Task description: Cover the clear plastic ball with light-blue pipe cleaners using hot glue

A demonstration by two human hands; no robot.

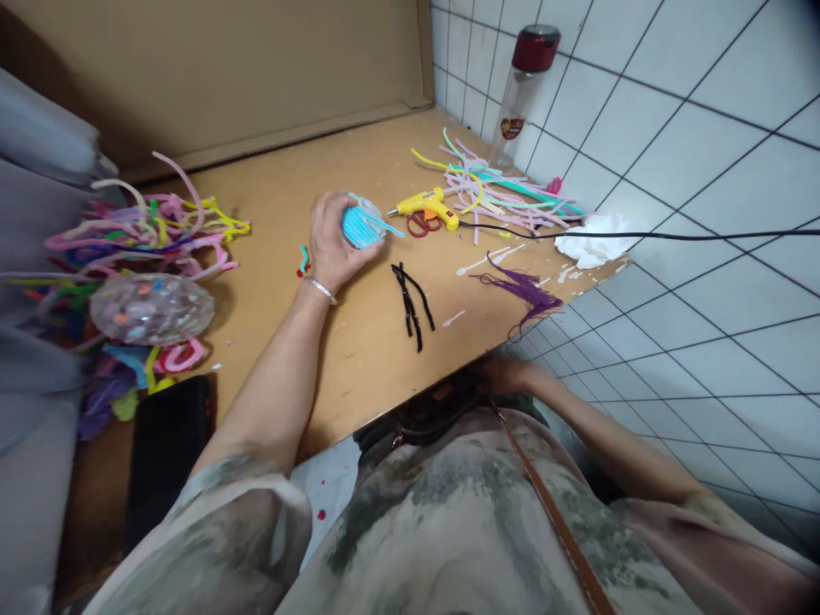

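On the table, my left hand is curled round a clear round object wrapped in light blue pipe cleaner, one loose end sticking out to the right. To its right lies a yellow hot glue gun, its nozzle pointing at the object. Red-handled scissors sit partly under the gun. Several short black pipe cleaner pieces lie in front of my left hand. My right hand is low at the table's front edge, beside a dark bag at my waist; its fingers are hidden.
Pipe cleaners and a clear bottle with a red lid stand by the tiled wall. Purple threads, white tissue and a black cord are at right. Left are coloured pipe cleaners, a clear ball and a phone.
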